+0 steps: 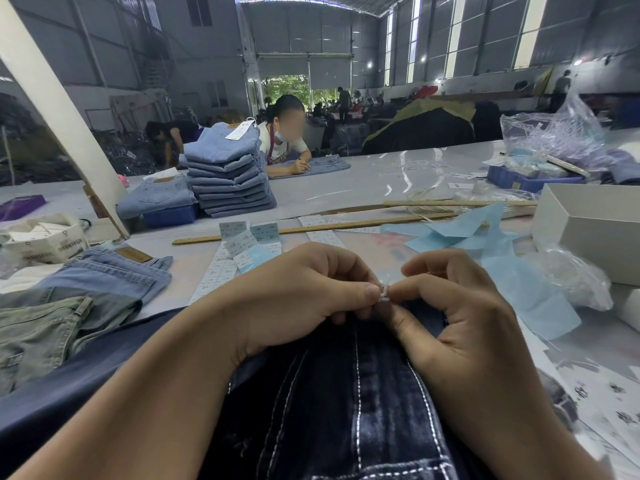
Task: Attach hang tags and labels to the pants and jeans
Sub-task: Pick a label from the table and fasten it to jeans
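Note:
Dark blue jeans with white stitching lie in front of me at the table's near edge. Above their top edge, my left hand and my right hand meet fingertip to fingertip. Both pinch a small clear plastic tag fastener between thumb and forefinger. The remaining fingers of each hand are curled. Strips of printed paper labels lie on the table just beyond my left hand.
Light and grey-green jeans lie at the left, beside a white box of hang tags. Wooden rulers, blue tissue paper, a white box and plastic bags lie at the right. A folded jeans stack and a seated worker are across the table.

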The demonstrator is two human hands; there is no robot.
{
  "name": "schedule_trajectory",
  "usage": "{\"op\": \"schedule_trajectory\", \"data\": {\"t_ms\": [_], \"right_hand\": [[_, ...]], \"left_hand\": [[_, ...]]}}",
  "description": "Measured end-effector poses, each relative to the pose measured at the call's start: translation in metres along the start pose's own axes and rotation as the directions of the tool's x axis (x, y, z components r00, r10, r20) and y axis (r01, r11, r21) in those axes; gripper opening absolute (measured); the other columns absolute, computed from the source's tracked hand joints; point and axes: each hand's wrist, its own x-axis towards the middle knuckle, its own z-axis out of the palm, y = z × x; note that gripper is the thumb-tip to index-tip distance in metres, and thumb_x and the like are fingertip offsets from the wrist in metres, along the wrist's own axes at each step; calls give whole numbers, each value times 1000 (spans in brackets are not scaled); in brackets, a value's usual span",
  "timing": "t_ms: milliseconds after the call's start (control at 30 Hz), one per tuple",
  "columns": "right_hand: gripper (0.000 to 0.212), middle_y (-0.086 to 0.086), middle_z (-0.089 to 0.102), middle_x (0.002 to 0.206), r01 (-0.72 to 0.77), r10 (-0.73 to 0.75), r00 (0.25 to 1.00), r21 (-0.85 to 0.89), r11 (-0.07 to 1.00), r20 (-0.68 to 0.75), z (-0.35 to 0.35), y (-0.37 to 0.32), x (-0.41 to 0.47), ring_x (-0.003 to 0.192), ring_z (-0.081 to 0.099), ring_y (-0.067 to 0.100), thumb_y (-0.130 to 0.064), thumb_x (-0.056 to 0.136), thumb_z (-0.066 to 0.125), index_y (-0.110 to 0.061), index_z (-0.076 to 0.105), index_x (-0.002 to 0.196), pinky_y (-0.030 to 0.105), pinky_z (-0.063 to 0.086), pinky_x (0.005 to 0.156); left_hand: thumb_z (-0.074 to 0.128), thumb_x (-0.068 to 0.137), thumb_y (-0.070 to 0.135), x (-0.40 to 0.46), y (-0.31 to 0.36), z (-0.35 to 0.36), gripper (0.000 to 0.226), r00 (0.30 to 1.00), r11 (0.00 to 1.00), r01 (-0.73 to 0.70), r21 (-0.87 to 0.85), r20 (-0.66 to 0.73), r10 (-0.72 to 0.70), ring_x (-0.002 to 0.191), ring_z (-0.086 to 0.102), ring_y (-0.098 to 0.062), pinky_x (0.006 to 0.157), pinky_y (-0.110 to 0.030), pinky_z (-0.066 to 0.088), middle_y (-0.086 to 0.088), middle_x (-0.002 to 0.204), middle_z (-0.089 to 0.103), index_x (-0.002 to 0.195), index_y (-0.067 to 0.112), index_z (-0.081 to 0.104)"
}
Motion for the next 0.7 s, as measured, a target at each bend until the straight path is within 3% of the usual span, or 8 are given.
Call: {"op": "schedule_trajectory", "data": {"t_ms": [233,533,633,700], "right_hand": [[10,-16,53,85,-17,16,998,18,1000,53,-2,-5,2,92,53,7,-22,74,64,-25,63,64,7,33,76],[18,-11,50,78,-29,27,996,14,999,83,-1,-4,2,89,50,13,-14,71,55,-15,50,54,12,33,72],[21,-6,49,70,-48,48,999,24,999,2,-2,-3,0,81,51,18,-9,69,53,-10,41,51,17,35,67],[20,-7,52,73,-55,55,998,14,998,-8,-2,-3,-1,82,52,17,-14,71,57,-15,48,54,16,36,69]], "left_hand": [[62,93,13,1,-1,2,18,999,1000,-9,26,-31,10,62,51,-5,62,-16,43,7,67,63,77,21,66],[61,95,17,3,-3,3,20,999,991,32,129,-37,-27,61,51,-4,65,-23,42,11,66,62,76,24,66],[57,95,7,4,-4,-4,22,989,996,69,-51,-125,-75,54,49,-6,55,-18,42,4,63,59,77,17,63],[56,95,4,4,-4,-4,20,990,992,92,-86,-103,-100,52,49,-6,52,-15,41,5,61,59,78,13,62]]}}
